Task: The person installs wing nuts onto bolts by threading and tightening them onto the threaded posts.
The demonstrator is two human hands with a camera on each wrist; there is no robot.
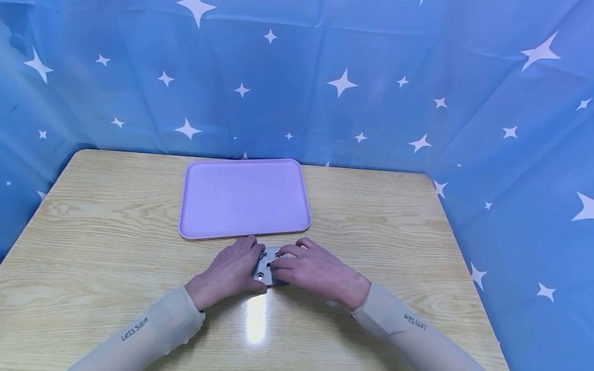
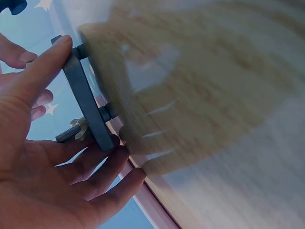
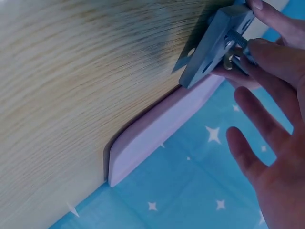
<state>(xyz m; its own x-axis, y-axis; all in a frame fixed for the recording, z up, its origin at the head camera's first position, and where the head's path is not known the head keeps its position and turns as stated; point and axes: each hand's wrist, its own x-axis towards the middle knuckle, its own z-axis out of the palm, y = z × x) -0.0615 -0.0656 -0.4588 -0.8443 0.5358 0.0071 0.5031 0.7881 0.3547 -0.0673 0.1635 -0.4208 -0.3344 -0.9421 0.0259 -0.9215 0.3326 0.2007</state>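
A small grey metal plate (image 1: pixel 265 266) with holes lies in front of the tray, raised on short stubs (image 2: pixel 108 111) that show beneath it in the left wrist view. A threaded bolt (image 2: pixel 68 134) with a brass-coloured wing nut (image 2: pixel 81 129) sticks up from it. My left hand (image 1: pixel 234 267) grips the plate across its width, thumb on the near edge and fingers at the far edge. From the right, my right hand (image 1: pixel 317 270) pinches the tip of another bolt (image 3: pixel 237 38) between thumb and forefinger. Its other fingers (image 3: pixel 259 114) spread away from the plate.
A purple rectangular tray (image 1: pixel 246 199) lies just behind the hands, near the back of the wood-grain table (image 1: pixel 378 214). A blue curtain (image 1: pixel 285 58) with white stars rises along the table's back and sides. Light reflects off the tabletop in front of the plate.
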